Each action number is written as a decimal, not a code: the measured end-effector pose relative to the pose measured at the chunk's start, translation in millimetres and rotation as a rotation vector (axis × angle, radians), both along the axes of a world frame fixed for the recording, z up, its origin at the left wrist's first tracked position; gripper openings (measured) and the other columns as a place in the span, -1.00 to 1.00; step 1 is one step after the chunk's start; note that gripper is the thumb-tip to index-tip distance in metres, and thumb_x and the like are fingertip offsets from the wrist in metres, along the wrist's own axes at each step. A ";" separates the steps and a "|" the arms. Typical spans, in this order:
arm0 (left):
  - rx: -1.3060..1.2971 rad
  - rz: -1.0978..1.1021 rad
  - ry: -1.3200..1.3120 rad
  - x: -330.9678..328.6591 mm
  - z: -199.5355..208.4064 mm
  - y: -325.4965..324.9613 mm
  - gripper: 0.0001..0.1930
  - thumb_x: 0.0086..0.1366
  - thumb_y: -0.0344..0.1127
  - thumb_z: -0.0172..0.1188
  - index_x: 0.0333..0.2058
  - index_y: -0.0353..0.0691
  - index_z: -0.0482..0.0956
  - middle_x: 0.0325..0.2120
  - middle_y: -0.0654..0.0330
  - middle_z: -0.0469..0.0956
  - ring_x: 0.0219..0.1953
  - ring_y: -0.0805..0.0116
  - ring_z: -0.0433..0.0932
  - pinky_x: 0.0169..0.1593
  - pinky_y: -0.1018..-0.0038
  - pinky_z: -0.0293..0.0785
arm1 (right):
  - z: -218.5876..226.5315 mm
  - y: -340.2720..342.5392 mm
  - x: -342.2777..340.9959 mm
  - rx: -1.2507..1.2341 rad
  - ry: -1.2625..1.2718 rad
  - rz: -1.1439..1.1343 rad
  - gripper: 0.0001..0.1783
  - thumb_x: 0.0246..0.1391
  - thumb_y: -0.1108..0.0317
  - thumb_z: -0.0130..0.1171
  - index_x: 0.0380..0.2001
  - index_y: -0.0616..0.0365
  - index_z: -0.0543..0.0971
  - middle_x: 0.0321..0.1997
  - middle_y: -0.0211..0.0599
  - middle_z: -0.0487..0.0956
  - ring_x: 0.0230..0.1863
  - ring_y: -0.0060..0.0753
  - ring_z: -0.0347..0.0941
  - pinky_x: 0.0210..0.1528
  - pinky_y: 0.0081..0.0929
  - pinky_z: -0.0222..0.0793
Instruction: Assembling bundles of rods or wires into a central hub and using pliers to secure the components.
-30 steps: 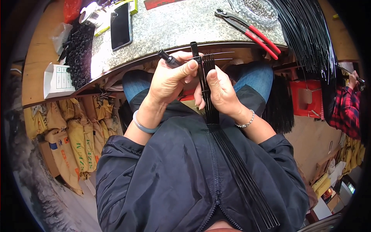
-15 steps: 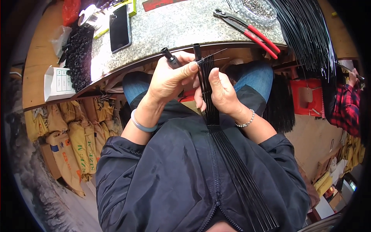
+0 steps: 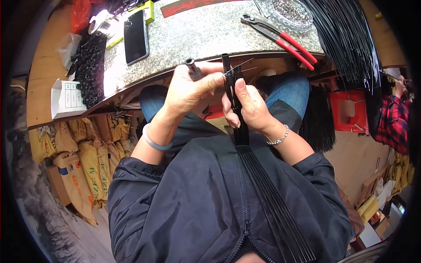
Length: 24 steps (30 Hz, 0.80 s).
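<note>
Head view, looking down: the person's left hand [image 3: 182,92] is closed, a black cylindrical tool [image 3: 192,70] held upright in its curled fingers, with the thumb and index finger brought close together beside thin wires [image 3: 245,62] that stick out to the right; whether these fingertips grip the wires cannot be told. Just to the right, the right hand [image 3: 252,107] is wrapped about the far part of a bundle of black rods [image 3: 272,193], its thumb raised along the right side and its fingertips curled round the left. A black tube [image 3: 226,63] stands at the far end of the bundle, between the two hands; from there the rods run toward the near side, fanning out rightward over the dark jacket [image 3: 193,197]. Beyond the hands lies a speckled bench top [image 3: 197,37], holding a phone [image 3: 136,39] on the left and red-handled pliers [image 3: 283,41] on the right, near a clear dish [image 3: 293,15] of small pieces. Small black tubular parts [image 3: 90,72] are heaped left of the phone, touching a white box [image 3: 69,98].
</note>
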<state>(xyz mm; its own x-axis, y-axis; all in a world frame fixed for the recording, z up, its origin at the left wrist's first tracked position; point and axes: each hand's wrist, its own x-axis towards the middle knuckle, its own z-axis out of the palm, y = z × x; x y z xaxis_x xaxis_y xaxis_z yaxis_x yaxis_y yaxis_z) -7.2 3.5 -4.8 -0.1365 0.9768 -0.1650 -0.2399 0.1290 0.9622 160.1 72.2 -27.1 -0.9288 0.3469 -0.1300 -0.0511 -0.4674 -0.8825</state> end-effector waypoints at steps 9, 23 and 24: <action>0.349 0.398 0.498 30.5 20.6 -13.5 -0.89 0.14 -0.52 0.19 -0.35 -0.39 0.48 -0.53 0.15 0.57 -0.59 0.62 0.47 -0.56 0.72 0.36 | -0.5 -1.8 -3.3 0.034 -0.041 -0.095 -0.31 0.17 -0.25 -0.40 -0.60 0.16 0.38 -0.81 -0.38 0.33 -0.81 -0.61 0.21 -0.72 -0.67 0.19; 0.292 0.348 -0.259 1.6 24.8 9.2 -0.65 0.36 -0.28 -0.11 0.04 -0.32 0.14 -0.05 -0.11 0.36 -0.04 0.20 0.44 -0.03 0.38 0.43 | 0.2 -3.6 -3.4 0.053 -0.051 -0.082 -0.32 0.18 -0.24 -0.40 -0.59 0.18 0.37 -0.80 -0.36 0.35 -0.79 -0.61 0.24 -0.70 -0.69 0.18; 0.294 0.296 -0.314 2.7 27.0 15.3 -0.66 0.36 -0.25 -0.11 0.02 -0.32 0.18 -0.04 -0.12 0.37 0.00 0.16 0.43 0.00 0.35 0.43 | 0.5 -4.0 -4.2 0.052 -0.051 -0.086 -0.32 0.18 -0.23 -0.39 -0.59 0.18 0.37 -0.80 -0.36 0.35 -0.78 -0.61 0.24 -0.70 -0.70 0.18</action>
